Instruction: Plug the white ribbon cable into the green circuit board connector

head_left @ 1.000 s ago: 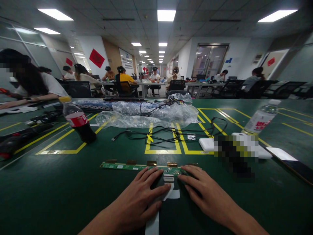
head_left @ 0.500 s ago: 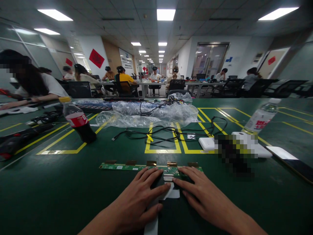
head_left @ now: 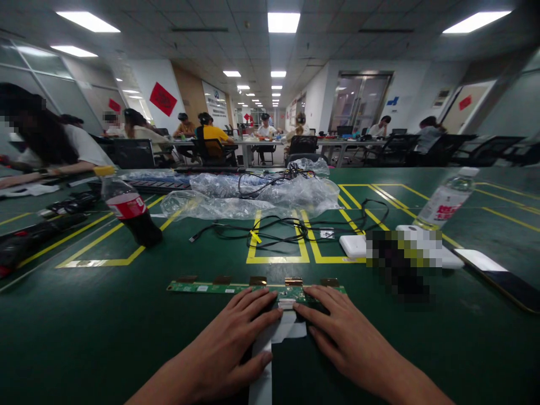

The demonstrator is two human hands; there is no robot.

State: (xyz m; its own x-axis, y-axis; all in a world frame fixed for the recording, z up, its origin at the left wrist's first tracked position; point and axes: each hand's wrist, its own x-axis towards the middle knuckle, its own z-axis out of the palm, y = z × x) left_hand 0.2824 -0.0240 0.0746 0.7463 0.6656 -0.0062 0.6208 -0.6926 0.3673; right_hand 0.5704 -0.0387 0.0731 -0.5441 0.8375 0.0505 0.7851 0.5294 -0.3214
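A long narrow green circuit board (head_left: 211,287) with gold tabs along its far edge lies flat on the green table (head_left: 84,337) in front of me. A white flat ribbon cable (head_left: 278,332) runs from my side up to a connector near the board's right end. My left hand (head_left: 236,337) lies flat on the cable, fingers stretched toward the connector. My right hand (head_left: 337,332) rests flat beside it on the cable's right, fingertips touching the board's near edge. Both hands press down rather than grip.
A cola bottle (head_left: 126,211) stands at the left, a water bottle (head_left: 447,197) at the right. Crumpled clear plastic (head_left: 261,197) and black cables (head_left: 295,230) lie behind the board. A white flat box (head_left: 354,246) and a phone (head_left: 502,275) lie right. Other people sit at far tables.
Both hands have slid a little toward the board's connector, and my left fingers now cover more of the white cable. The view has tilted slightly.
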